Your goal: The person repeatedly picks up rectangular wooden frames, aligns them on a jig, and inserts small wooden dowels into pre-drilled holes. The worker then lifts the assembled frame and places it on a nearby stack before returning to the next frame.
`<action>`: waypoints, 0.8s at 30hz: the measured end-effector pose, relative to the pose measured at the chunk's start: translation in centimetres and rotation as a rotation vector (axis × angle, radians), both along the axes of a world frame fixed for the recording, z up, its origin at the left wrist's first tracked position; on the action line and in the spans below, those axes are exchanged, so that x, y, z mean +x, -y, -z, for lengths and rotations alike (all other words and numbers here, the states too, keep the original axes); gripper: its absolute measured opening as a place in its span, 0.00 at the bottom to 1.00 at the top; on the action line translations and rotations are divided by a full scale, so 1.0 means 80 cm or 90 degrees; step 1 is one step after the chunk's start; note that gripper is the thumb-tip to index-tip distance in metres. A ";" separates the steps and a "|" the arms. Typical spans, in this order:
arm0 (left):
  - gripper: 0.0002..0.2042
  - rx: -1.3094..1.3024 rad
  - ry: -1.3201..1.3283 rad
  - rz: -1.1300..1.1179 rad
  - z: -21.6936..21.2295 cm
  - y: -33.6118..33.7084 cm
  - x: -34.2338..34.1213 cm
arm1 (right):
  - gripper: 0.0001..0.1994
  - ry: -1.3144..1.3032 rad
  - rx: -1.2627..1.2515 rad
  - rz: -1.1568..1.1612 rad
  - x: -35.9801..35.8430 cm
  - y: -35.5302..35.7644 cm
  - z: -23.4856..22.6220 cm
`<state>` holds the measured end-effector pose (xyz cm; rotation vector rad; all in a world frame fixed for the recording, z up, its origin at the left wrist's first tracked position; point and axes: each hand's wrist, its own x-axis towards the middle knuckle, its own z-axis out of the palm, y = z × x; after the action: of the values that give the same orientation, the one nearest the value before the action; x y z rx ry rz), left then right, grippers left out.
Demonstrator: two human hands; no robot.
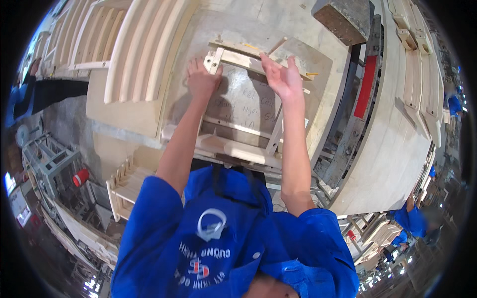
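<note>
A pale wooden frame [238, 58] lies on the worktable over a board [238, 92] with handwriting on it. My left hand [202, 79] grips the frame's far left corner, beside a short end piece with drilled holes [213, 60]. My right hand [285, 79] is at the far rail toward its right end, palm turned partly up and fingers apart; whether it touches the rail is hard to tell. Closer to my body lies a thicker pale wooden rail [233, 147]. A thin wooden stick [277, 45] sticks up behind the frame.
Curved slatted wooden panels [144, 49] are stacked at the left. A heavy brown block [343, 19] sits at the far right, near a red strip [366, 87]. Another table [387, 169] carries wooden parts. People in blue [410, 221] are at the right; a blue sleeve [20, 102] shows far left.
</note>
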<state>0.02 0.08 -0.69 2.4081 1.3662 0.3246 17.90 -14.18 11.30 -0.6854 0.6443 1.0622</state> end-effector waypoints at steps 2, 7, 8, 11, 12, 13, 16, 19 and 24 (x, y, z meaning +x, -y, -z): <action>0.34 -0.038 -0.001 0.011 -0.009 -0.006 0.000 | 0.23 -0.133 0.052 0.126 0.015 -0.036 -0.003; 0.33 -0.021 -0.007 -0.001 -0.001 -0.002 -0.010 | 0.08 -0.066 0.339 0.133 -0.036 -0.004 -0.066; 0.33 -0.030 -0.011 -0.007 -0.004 0.000 -0.009 | 0.09 -0.026 0.226 0.108 -0.068 0.003 -0.090; 0.33 -0.032 -0.006 0.003 -0.011 0.000 0.001 | 0.14 0.458 -0.158 -0.347 -0.155 0.025 -0.043; 0.32 -0.029 -0.009 0.002 -0.009 0.001 -0.001 | 0.16 0.449 -0.236 -0.451 -0.172 0.030 -0.017; 0.32 -0.030 -0.010 0.003 -0.010 0.004 -0.004 | 0.16 0.459 -0.253 -0.433 -0.181 0.034 -0.003; 0.33 -0.008 -0.007 0.001 -0.006 0.002 -0.005 | 0.17 0.489 -0.288 -0.414 -0.173 0.024 0.042; 0.34 0.016 -0.009 0.006 0.000 0.001 -0.004 | 0.16 0.532 -0.309 -0.427 -0.180 0.016 0.043; 0.34 0.020 -0.021 0.011 -0.003 -0.002 -0.003 | 0.15 0.654 -0.366 -0.342 -0.223 -0.012 0.119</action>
<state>-0.24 0.24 -0.49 2.4602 1.3639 0.3048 0.03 -13.24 1.81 -1.8104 -0.1780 0.8300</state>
